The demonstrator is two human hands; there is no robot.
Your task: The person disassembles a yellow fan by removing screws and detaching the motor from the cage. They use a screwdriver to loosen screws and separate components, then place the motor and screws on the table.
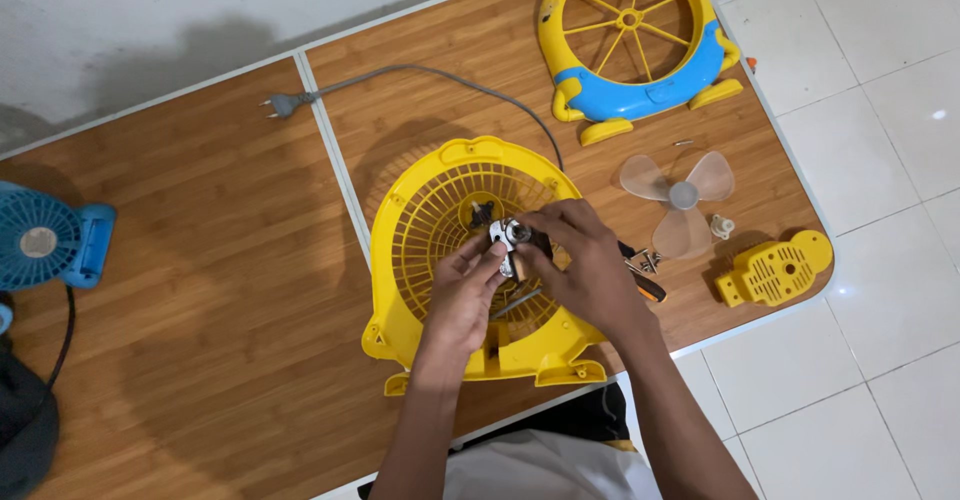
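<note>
Both my hands meet over the yellow fan housing [430, 210], a round grille shell lying flat on the wooden table. My left hand [462, 295] and my right hand [585, 260] together grip the small metal fan motor [512, 235] at the grille's centre. A grey power cord [440, 78] runs from behind the housing to its plug [281, 106] at the far left. Part of the motor and the grille's right half are hidden under my fingers.
A yellow and blue front guard [640, 55] lies at the far right. A clear three-blade propeller [677, 198], a small white knob [722, 226], a yellow motor cover [775, 270] and pliers [645, 270] lie right. A blue small fan [45, 245] sits left.
</note>
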